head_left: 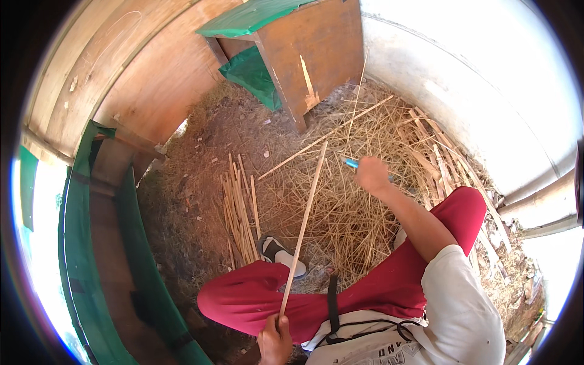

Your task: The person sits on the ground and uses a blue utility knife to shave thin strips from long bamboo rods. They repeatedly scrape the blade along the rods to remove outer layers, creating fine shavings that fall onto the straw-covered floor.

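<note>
My left hand (pixel 275 342), low in the view, is closed around the lower end of a long pale bamboo strip (pixel 305 213). The strip slants up and away across my left leg, its far end left of my right hand. In my right hand (pixel 371 175), a slim blue tool (pixel 351 163) is gripped, its tip poking out on the left side; the fist hides most of it, so its exact kind does not show. Tool and strip are apart. Below the right hand lies a heap of thin straw-coloured shavings (pixel 347 225).
Several cut strips (pixel 238 210) lie bundled on the dirt floor beside my sandalled foot (pixel 283 252). Wider split pieces (pixel 438 158) rest along the right wall. A wooden cabinet with a green cover (pixel 310 55) stands at the back; a green-edged bench (pixel 137 243) is on the left.
</note>
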Motion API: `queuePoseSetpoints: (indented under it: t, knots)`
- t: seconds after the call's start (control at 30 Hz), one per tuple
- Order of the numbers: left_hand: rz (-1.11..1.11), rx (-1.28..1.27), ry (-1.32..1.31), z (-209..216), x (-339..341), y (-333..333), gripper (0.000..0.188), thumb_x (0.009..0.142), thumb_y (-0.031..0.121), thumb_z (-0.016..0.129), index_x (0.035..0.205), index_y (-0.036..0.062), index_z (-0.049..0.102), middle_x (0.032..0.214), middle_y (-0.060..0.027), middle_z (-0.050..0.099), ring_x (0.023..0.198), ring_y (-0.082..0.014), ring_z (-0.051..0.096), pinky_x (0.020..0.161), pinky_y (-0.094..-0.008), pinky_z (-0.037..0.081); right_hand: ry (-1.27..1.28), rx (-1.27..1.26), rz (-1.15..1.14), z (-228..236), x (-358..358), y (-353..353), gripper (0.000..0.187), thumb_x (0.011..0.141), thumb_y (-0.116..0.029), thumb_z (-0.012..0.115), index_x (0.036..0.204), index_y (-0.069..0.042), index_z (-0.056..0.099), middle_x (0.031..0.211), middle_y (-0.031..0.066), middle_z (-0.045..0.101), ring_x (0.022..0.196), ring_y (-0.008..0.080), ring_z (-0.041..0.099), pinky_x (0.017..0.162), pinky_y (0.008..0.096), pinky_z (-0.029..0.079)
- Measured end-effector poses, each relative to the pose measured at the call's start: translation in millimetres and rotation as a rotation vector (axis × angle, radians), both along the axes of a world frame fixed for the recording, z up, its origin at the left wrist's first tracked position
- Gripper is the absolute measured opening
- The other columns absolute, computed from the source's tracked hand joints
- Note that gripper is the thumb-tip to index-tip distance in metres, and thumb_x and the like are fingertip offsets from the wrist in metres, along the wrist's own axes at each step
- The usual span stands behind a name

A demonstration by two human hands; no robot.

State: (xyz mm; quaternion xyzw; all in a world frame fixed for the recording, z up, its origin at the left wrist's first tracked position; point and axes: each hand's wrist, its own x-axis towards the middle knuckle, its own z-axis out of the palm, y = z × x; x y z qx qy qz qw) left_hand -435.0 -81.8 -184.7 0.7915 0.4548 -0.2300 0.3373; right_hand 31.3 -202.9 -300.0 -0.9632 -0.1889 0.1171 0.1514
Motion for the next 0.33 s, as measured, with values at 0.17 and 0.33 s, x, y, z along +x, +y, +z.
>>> queuePoseSetpoints:
  t: [0.17, 0.33]
  knots:
    - [0.274, -0.258, -0.611, -43, 45, 3, 0.033, 0.105, 0.027, 0.043, 0.093, -0.0002, 0.058, 0.061, -0.0026, 0.051, 0.045, -0.0100, 0.046, 0.041, -0.0252, 0.038, 0.289, 0.265, 0.140, 49, -53, 28, 0.015, 0.085, -0.013, 0.063, 0.092, -0.002, 0.071, 0.065, 0.0107, 0.058, 0.054, 0.0140, 0.056, 0.039, 0.0276, 0.044]
    - [0.438, -0.513, -0.534, -35, 94, -6, 0.029, 0.106, 0.027, 0.042, 0.098, 0.0034, 0.057, 0.063, -0.0001, 0.045, 0.047, -0.0063, 0.042, 0.042, -0.0210, 0.035, 0.086, 0.211, 0.397, 31, -74, 20, 0.013, 0.083, -0.015, 0.064, 0.091, -0.010, 0.073, 0.075, 0.0165, 0.066, 0.061, 0.0286, 0.066, 0.052, 0.0389, 0.055]
